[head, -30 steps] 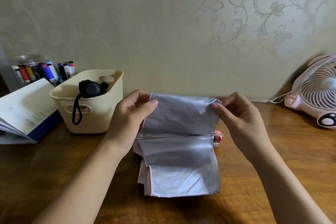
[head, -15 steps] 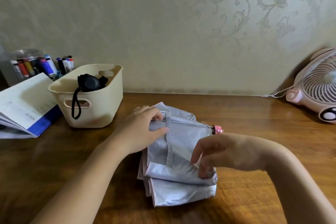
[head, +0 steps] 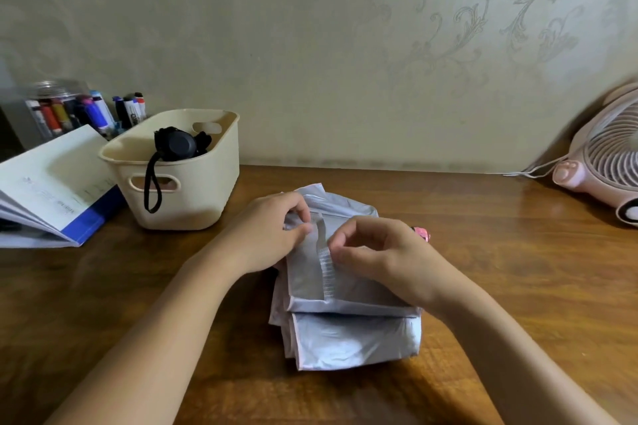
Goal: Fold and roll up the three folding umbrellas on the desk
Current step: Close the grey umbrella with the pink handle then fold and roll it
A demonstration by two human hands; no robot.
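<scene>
The silver umbrella (head: 345,338) lies folded flat on the tabletop (head: 518,269), mid-front. My left hand (head: 272,231) pinches its top fabric, and my right hand (head: 376,259) pinches the strap (head: 326,272), covering most of the pink tip (head: 423,235). To the left are a basket (head: 186,190) holding a black umbrella (head: 176,147), a book (head: 51,183) and markers (head: 93,110). The fan (head: 604,162) is far right.

Cream basket (head: 202,198), open book (head: 51,179) beside it, marker jar (head: 51,109) behind, pink fan (head: 609,157) at right
</scene>
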